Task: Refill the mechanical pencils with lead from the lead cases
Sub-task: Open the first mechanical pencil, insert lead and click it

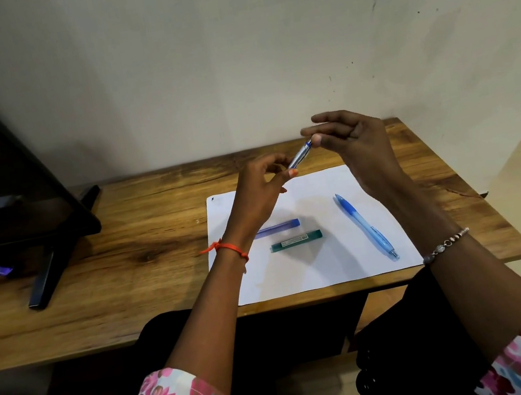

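My left hand [259,190] holds a silver-and-blue mechanical pencil [300,154] by its lower end, tilted up to the right above the white paper sheet [326,262]. My right hand [352,142] pinches the pencil's top end between thumb and forefinger. A light blue mechanical pencil [365,227] lies on the right part of the sheet. A blue lead case [278,228] and a green lead case [296,240] lie side by side on the sheet below my left hand, the blue one partly hidden by my wrist.
The wooden table [123,256] stands against a pale wall. A dark monitor on a black stand [45,266] fills the table's left side. My knees in dark clothing show under the table's front edge.
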Action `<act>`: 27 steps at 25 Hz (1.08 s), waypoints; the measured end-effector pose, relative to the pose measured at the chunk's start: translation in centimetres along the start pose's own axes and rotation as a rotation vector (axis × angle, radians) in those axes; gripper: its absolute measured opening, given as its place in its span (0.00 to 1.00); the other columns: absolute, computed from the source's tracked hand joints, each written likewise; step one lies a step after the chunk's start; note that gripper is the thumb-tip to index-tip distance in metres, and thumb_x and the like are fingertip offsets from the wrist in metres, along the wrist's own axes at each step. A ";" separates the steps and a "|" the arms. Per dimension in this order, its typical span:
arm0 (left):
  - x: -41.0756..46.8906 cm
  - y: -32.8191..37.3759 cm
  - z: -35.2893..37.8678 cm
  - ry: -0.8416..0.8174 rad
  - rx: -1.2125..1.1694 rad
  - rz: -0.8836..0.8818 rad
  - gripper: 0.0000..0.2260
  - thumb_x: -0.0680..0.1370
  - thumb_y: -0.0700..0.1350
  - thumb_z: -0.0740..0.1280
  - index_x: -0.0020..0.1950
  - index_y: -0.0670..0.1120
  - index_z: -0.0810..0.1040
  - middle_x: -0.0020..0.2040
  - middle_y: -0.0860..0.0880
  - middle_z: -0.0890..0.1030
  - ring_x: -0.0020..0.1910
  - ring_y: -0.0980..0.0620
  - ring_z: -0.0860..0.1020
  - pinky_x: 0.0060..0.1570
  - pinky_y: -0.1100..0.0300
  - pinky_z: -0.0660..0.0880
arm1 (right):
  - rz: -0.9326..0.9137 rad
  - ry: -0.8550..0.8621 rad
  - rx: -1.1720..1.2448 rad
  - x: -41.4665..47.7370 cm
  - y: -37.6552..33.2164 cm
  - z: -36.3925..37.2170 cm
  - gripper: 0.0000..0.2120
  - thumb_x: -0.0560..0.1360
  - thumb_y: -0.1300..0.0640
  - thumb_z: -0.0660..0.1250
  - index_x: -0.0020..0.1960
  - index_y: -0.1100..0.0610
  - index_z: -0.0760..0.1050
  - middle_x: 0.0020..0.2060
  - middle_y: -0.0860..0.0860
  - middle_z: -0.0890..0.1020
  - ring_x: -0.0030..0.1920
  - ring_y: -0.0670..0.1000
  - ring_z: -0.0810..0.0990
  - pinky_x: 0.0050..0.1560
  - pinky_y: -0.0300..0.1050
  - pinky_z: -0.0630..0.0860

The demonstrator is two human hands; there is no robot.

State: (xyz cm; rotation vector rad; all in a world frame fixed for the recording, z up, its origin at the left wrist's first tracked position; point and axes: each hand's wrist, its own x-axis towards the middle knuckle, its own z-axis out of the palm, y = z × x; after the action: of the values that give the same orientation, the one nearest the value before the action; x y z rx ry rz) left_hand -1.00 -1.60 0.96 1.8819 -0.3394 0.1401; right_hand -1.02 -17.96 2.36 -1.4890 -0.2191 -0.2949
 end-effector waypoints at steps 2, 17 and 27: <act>0.0 0.6 0.2 -0.007 -0.092 -0.040 0.07 0.76 0.37 0.66 0.53 0.40 0.79 0.42 0.50 0.78 0.38 0.57 0.76 0.34 0.69 0.77 | 0.084 -0.014 0.112 0.1 0.3 0.3 0.10 0.75 0.64 0.65 0.55 0.60 0.77 0.44 0.50 0.86 0.48 0.51 0.83 0.53 0.44 0.78; -1.1 0.2 -0.6 -0.378 -0.340 -0.693 0.08 0.77 0.38 0.65 0.52 0.36 0.79 0.45 0.44 0.84 0.41 0.50 0.83 0.45 0.56 0.80 | 0.250 0.308 1.019 0.4 -0.4 -0.6 0.29 0.77 0.43 0.48 0.22 0.56 0.61 0.17 0.48 0.58 0.17 0.46 0.54 0.21 0.35 0.50; -1.5 1.1 -0.7 -0.426 -0.520 -0.754 0.05 0.75 0.35 0.65 0.48 0.37 0.80 0.41 0.44 0.85 0.41 0.49 0.84 0.43 0.53 0.81 | 0.244 0.321 0.998 0.1 -1.2 -0.6 0.27 0.75 0.43 0.49 0.21 0.55 0.60 0.16 0.47 0.57 0.17 0.45 0.54 0.21 0.35 0.49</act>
State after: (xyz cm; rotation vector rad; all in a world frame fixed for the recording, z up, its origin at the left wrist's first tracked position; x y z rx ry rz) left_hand -2.72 -0.99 1.75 1.3932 0.0695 -0.7924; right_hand -1.30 -18.60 3.53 -0.4590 0.0802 -0.1750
